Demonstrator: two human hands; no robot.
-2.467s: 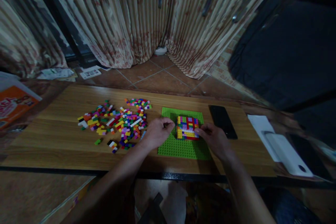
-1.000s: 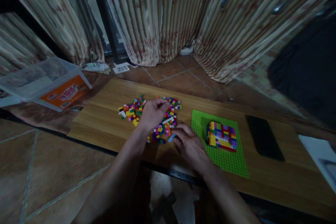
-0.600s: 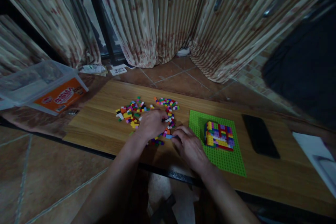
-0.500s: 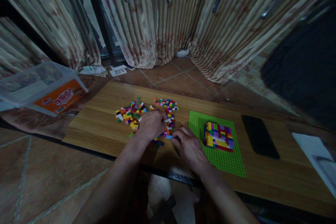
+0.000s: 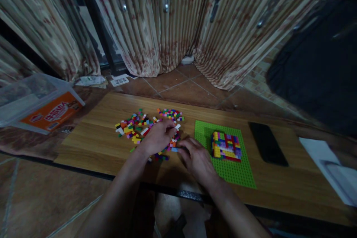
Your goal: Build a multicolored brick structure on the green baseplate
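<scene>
My left hand (image 5: 158,136) is over the loose toy bricks with its fingers curled down. Whether a brick is between those fingertips I cannot make out. A white brick (image 5: 177,126) shows just beyond them. To its right, my right hand (image 5: 197,159) is half closed, thumb and forefinger meeting at the end of a light blue brick (image 5: 174,149). Beside this hand lies a green baseplate (image 5: 240,176), bearing a low, multicoloured block of joined bricks (image 5: 226,146). Part of the loose pile (image 5: 128,130) is hidden beneath my left hand.
The wooden table (image 5: 92,137) carries a black phone (image 5: 268,144) right of the baseplate and white paper (image 5: 320,152) at the far right. A clear plastic box (image 5: 47,108) with an orange label stands at the left. Striped curtains (image 5: 173,33) hang behind.
The view has turned slightly, so everything appears shifted left and a little down. Both hands stay at nearly the same places among the bricks, and the block on the baseplate looks the same.
</scene>
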